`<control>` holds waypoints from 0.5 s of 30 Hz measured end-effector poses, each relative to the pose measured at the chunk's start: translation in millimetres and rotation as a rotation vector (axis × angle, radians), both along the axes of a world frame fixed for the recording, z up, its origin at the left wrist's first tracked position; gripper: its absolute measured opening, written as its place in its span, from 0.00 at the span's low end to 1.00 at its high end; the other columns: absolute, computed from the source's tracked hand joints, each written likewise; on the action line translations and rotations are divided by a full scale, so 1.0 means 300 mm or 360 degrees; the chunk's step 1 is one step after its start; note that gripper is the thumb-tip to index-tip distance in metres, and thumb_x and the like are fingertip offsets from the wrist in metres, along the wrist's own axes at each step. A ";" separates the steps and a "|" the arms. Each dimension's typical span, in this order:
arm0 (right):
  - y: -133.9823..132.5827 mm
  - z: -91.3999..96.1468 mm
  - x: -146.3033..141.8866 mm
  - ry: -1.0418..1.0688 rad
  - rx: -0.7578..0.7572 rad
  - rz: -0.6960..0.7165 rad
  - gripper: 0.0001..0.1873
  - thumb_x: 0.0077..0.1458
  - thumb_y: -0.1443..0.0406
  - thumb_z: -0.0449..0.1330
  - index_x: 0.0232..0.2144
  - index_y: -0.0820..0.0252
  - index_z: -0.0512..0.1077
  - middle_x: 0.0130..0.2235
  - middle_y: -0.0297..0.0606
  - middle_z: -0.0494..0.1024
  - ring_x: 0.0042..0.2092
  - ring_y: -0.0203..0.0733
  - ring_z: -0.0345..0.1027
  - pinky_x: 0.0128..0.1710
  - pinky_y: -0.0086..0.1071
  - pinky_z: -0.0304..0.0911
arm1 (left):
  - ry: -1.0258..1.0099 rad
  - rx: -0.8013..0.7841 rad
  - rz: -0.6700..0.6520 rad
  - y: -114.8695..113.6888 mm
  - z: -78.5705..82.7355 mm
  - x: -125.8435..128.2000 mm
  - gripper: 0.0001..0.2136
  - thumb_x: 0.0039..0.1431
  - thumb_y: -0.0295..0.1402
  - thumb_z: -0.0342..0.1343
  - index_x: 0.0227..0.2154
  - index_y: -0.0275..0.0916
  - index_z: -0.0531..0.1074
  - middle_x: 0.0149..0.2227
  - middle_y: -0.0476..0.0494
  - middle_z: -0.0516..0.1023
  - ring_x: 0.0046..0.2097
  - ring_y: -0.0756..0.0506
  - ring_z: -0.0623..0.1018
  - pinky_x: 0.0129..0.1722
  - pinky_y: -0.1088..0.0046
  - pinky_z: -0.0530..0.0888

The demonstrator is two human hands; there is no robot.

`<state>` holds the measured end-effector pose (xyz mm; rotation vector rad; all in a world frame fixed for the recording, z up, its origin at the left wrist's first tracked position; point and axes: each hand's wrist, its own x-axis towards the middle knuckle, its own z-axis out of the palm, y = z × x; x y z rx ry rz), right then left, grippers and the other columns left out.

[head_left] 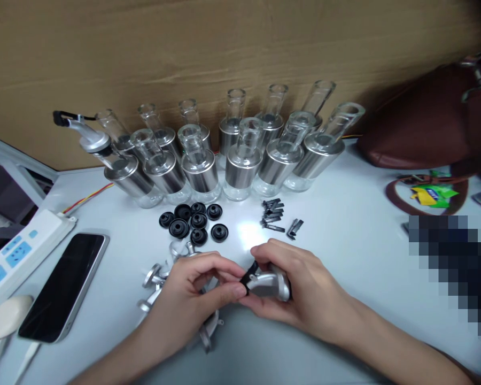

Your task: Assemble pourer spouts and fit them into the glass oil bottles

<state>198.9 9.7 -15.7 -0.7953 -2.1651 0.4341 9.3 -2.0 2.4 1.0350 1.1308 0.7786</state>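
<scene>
My right hand grips a silver metal pourer spout low over the white table. My left hand pinches a small black clip at the spout's left end. Under and left of my left hand lies a heap of several more silver spouts. Beyond the hands lie black rubber gaskets and a small pile of black clips. Behind them stand several glass bottles with steel sleeves; the leftmost bottle carries a fitted spout.
A dark phone lies at the left beside a white power strip and a pale oval object. A brown leather bag sits at the back right. A cardboard wall stands behind the bottles. A blurred patch covers the right edge.
</scene>
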 end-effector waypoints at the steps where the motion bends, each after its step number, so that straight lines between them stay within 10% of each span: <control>1: 0.000 -0.001 0.000 0.0002 -0.0007 0.0006 0.12 0.65 0.60 0.52 0.45 0.63 0.59 0.29 0.36 0.73 0.28 0.37 0.66 0.24 0.27 0.62 | 0.0000 -0.0012 -0.0003 -0.002 -0.001 -0.001 0.07 0.47 0.23 0.65 0.27 0.44 0.81 0.25 0.54 0.79 0.30 0.54 0.77 0.32 0.86 0.73; 15: -0.003 0.002 0.002 0.0082 0.0017 0.0034 0.08 0.64 0.62 0.53 0.43 0.60 0.61 0.25 0.32 0.71 0.24 0.35 0.63 0.21 0.25 0.59 | 0.0014 -0.0061 -0.0006 -0.010 0.015 0.003 0.04 0.47 0.25 0.66 0.26 0.40 0.80 0.26 0.51 0.79 0.30 0.52 0.76 0.32 0.81 0.73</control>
